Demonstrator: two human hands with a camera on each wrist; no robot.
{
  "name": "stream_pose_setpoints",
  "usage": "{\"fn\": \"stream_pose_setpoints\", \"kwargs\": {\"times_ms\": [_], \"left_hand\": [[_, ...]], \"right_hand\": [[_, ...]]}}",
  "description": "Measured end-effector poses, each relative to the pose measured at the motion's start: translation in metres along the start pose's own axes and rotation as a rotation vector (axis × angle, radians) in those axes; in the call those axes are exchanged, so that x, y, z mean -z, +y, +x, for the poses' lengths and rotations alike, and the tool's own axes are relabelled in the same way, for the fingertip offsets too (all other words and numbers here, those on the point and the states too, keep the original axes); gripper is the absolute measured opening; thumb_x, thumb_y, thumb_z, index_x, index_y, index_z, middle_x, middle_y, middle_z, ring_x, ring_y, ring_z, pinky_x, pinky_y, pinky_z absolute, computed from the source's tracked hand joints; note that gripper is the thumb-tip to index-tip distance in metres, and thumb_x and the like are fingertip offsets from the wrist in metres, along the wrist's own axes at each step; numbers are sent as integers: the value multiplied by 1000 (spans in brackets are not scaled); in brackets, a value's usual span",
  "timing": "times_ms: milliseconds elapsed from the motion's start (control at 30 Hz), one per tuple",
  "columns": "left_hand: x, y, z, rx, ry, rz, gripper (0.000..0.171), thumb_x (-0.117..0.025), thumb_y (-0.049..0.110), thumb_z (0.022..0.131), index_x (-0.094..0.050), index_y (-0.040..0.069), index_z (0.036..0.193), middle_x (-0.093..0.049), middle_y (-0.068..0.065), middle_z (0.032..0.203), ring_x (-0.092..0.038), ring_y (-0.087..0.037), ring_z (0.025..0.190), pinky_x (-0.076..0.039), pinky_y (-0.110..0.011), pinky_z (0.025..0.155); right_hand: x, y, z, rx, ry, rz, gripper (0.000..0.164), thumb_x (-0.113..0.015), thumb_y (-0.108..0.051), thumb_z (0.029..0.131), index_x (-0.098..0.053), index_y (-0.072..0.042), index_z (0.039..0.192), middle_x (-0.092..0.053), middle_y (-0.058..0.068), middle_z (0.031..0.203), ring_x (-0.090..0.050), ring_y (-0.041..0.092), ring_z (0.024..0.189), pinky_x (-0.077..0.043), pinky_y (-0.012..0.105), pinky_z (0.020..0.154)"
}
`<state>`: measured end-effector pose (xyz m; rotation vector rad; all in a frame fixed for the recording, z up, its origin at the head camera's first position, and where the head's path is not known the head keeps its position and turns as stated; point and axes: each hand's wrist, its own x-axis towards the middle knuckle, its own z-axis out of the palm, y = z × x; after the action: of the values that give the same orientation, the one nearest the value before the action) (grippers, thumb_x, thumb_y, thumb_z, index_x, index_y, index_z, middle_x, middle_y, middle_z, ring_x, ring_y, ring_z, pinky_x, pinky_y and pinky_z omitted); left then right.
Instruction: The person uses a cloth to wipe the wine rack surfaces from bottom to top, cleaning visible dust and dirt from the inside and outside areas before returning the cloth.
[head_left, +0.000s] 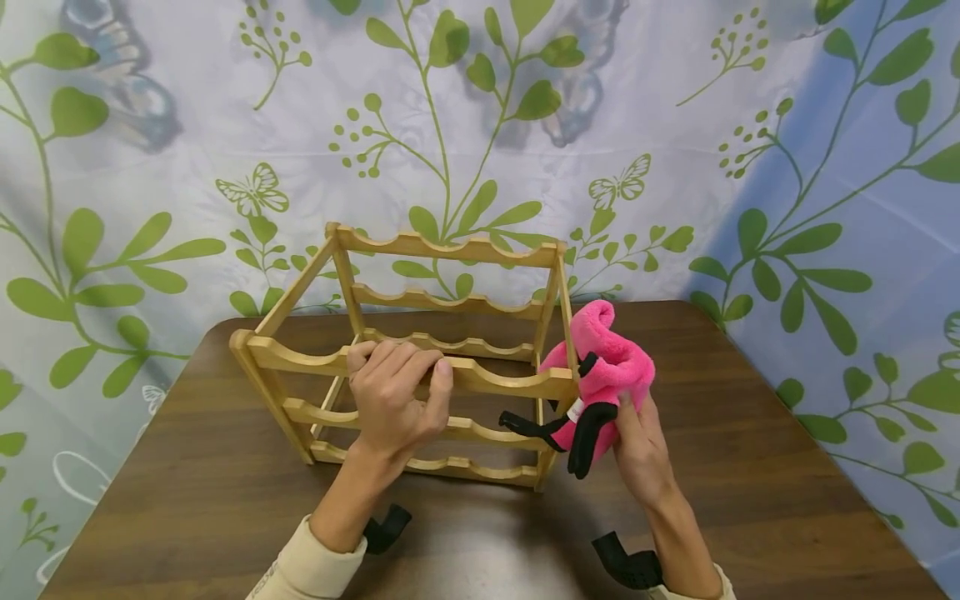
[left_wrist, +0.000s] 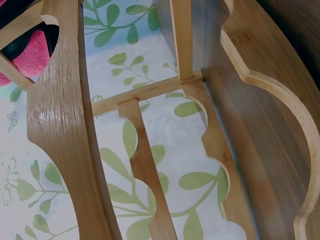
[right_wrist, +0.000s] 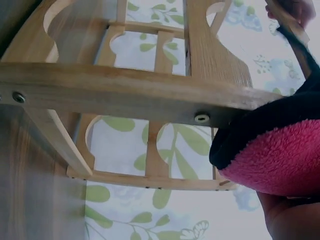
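Pink fuzzy cloth [head_left: 618, 354], black edging, is at the right end of the wooden rack [head_left: 510, 382], bunched up by the top of the front corner post. In the right wrist view its black edge overlaps that post near a screw head [right_wrist: 202, 118]; looks like contact, though the exact touching spot is covered. A black strap [head_left: 525, 425] reaches left across the front of the rack; a white tag [head_left: 575, 410] shows on the cloth.

Step in hand, my read: wiping down the rack, right end post being worked. Next move seems to call for pressing the cloth round the post and running it along the wood while the frame is held steady; the dangling strap could snag on a rail.

Right hand [head_left: 643, 446] holds the cloth bunched, thumb on it; most fingers are hidden behind the fabric, so can't say how tight. Left hand [head_left: 397, 392] grips the scalloped top front rail, fingers curled over it, thumb along its near side, no gap to the wood.

Rack stands upright on the brown table [head_left: 750, 467]. Black wrist pieces sit by both forearms. Leaf-print backdrop [head_left: 480, 108] hangs behind everything.
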<state>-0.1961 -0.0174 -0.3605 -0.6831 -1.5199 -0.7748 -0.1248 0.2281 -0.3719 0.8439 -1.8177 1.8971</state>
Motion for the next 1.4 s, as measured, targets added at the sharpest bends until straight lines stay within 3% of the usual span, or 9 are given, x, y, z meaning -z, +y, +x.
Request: {"fn": "stream_pose_setpoints", "kwargs": {"times_ms": [133,300,467,567,700,867,1067,1233,1400], "left_hand": [[3,-2,0,12,27,-15,28,-54,13,83,-65,9,57,-57,-2,55,-46,-20,49,-28,-43,67],[7,-7,-2,6,44,-53,30,-52,15,83,-63,11,55,-55,0,53,-39,-17,46,-26,-43,67],[9,-10,-2,-15,70,-90,33,-51,16,86,-62,12,55,-55,0,52,-38,-17,46,-25,-42,66],[10,-12,-2,-20,88,-105,33,-51,17,85,-62,12,54,-56,0,52,-37,-17,45,-25,-42,66],[11,-13,-2,-18,102,-123,34,-51,17,85,-62,13,53,-55,0,51,-35,-17,44,-23,-42,66],[12,-15,-2,-14,103,-141,36,-50,18,86,-60,14,52,-52,1,49,-31,-16,44,-21,-41,65],[13,-17,-1,6,95,-151,34,-48,16,82,-58,13,49,-52,1,47,-32,-16,43,-22,-41,66],[14,-20,-1,10,106,-193,41,-48,21,87,-57,14,48,-48,2,45,-28,-15,43,-20,-39,67],[13,-23,0,1,118,-225,45,-48,24,90,-56,15,47,-46,2,44,-24,-14,43,-18,-39,67]], "right_hand": [[-3,-1,3,-41,24,-40,25,-24,-11,109,-47,-13,118,-45,3,88,-50,15,87,-44,26,70],[-6,1,7,-77,102,-169,21,-31,-3,107,-48,-12,114,-48,3,76,-54,13,60,-45,26,51],[-12,7,15,-111,182,-271,22,-36,-3,106,-45,-2,126,-49,8,95,-51,18,84,-44,26,71],[-13,11,21,-123,194,-267,30,-35,-4,106,-39,3,135,-51,10,108,-50,21,96,-44,26,80],[-12,17,29,-120,201,-234,36,-35,-8,107,-35,0,142,-54,11,117,-57,24,101,-47,24,84],[-11,23,36,-90,220,-172,35,-35,-8,107,-35,-3,141,-59,14,114,-63,31,100,-52,27,87],[-10,28,39,-70,276,-147,33,-37,-7,106,-38,-4,139,-59,15,110,-62,26,94,-52,27,83],[-8,28,42,-70,296,-99,32,-39,-8,106,-38,-3,138,-58,16,109,-63,31,92,-55,28,80],[-8,27,43,-92,333,-128,35,-41,-12,106,-38,-3,139,-57,15,113,-65,32,93,-56,28,79]]}}
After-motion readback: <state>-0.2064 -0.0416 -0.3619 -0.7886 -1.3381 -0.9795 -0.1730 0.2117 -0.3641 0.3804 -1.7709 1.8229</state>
